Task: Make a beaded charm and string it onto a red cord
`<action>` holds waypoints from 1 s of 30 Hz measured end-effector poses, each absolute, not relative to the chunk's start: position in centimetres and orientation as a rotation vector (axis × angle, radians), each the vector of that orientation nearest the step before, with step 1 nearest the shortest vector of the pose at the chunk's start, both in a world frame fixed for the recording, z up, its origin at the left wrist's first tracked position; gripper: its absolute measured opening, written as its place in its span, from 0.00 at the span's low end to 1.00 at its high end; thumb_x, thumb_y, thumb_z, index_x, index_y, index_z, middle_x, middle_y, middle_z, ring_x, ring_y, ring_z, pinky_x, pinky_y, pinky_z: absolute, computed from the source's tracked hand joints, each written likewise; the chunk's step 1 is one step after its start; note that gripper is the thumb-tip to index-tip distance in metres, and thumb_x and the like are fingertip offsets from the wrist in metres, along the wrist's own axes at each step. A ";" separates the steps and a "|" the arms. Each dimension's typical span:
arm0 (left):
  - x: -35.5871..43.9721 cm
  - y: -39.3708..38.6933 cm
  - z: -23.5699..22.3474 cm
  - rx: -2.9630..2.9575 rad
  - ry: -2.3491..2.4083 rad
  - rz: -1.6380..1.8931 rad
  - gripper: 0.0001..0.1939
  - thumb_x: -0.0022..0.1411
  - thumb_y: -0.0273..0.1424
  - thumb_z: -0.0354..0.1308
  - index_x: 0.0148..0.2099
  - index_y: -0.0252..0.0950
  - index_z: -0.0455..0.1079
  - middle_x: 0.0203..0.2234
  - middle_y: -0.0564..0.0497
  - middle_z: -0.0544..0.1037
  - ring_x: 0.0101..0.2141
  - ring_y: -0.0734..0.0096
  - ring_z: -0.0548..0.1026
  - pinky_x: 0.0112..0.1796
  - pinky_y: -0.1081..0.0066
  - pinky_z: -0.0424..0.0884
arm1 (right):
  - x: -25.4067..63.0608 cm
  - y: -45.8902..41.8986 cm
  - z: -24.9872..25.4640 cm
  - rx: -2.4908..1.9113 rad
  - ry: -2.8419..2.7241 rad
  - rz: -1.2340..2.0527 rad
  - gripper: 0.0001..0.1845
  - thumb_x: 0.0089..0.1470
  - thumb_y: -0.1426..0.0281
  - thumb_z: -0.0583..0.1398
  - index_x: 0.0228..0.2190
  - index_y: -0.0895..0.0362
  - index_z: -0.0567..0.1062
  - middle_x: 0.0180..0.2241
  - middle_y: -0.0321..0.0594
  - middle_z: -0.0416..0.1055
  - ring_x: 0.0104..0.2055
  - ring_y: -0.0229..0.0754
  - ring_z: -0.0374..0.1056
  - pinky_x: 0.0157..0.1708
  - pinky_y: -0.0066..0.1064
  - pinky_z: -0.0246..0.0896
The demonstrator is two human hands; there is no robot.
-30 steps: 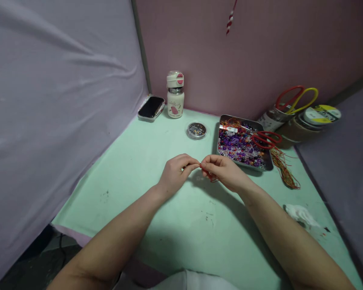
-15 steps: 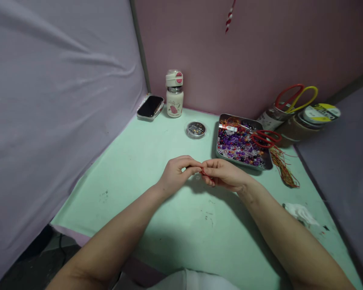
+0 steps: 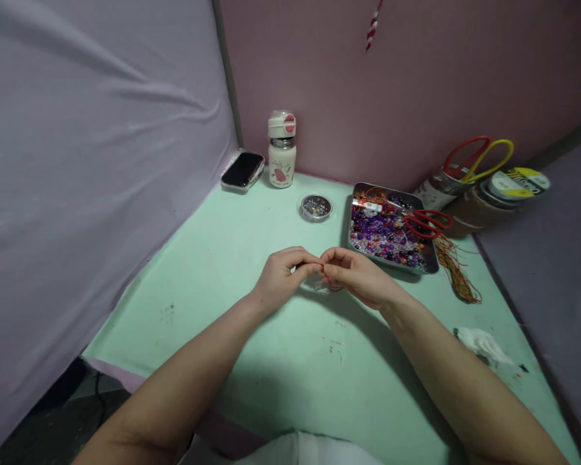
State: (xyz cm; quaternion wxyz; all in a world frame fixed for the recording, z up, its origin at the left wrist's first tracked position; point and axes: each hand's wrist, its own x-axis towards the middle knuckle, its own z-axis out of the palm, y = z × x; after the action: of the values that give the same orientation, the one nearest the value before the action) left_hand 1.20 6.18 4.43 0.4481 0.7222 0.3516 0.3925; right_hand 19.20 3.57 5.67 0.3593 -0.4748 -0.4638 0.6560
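Over the middle of the pale green table, my left hand (image 3: 286, 271) and my right hand (image 3: 356, 274) meet at their fingertips. Both pinch a thin red cord (image 3: 326, 278), which hangs in a small loop below the fingers. Something clear and whitish shows just under the cord, too blurred to name. The tray of beads (image 3: 392, 229) lies just beyond my right hand, holding purple, red, clear and black beads. Red-handled scissors (image 3: 427, 223) rest across its right side.
At the back stand a white bottle (image 3: 282, 158), a phone (image 3: 243, 170) and a round clear case (image 3: 316, 207). To the right are jars (image 3: 484, 203), one with red and yellow scissor handles (image 3: 489, 158), a bundle of cords (image 3: 458, 274) and a crumpled white tissue (image 3: 483, 344).
My right fingers have shifted their grip, and the lower fingers have drawn in. More of the red cord's loop shows below the fingertips. The view has shifted slightly.
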 end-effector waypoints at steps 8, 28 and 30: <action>1.3 6.2 4.4 1.597 0.932 1.027 0.08 0.57 0.35 0.60 0.32 0.36 0.75 0.27 0.51 0.75 0.29 0.74 0.69 0.32 0.72 0.63 | 19.3 3.5 5.6 -1.313 -1.402 1.287 0.13 0.53 0.58 0.60 0.33 0.54 0.73 0.34 0.38 0.71 0.36 0.39 0.66 0.36 0.32 0.62; 1.1 6.3 4.9 1.425 0.564 0.908 0.06 0.55 0.33 0.62 0.31 0.36 0.77 0.34 0.47 0.78 0.37 0.68 0.73 0.41 0.66 0.67 | 20.1 4.1 5.4 -1.403 -1.766 1.149 0.12 0.57 0.61 0.55 0.29 0.56 0.69 0.25 0.34 0.65 0.26 0.35 0.59 0.26 0.27 0.53; 1.1 6.3 4.7 1.372 0.585 0.915 0.07 0.55 0.34 0.63 0.31 0.36 0.77 0.30 0.49 0.77 0.33 0.71 0.71 0.37 0.69 0.66 | 20.7 4.5 5.2 -1.532 -1.899 0.983 0.12 0.57 0.63 0.54 0.28 0.56 0.70 0.25 0.36 0.68 0.28 0.37 0.61 0.29 0.28 0.54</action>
State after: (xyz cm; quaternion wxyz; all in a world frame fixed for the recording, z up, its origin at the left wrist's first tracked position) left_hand 1.11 6.31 4.71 0.6413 0.6016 0.2565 0.4013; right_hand 20.74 4.54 5.24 0.2529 -0.5634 -0.6986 0.3614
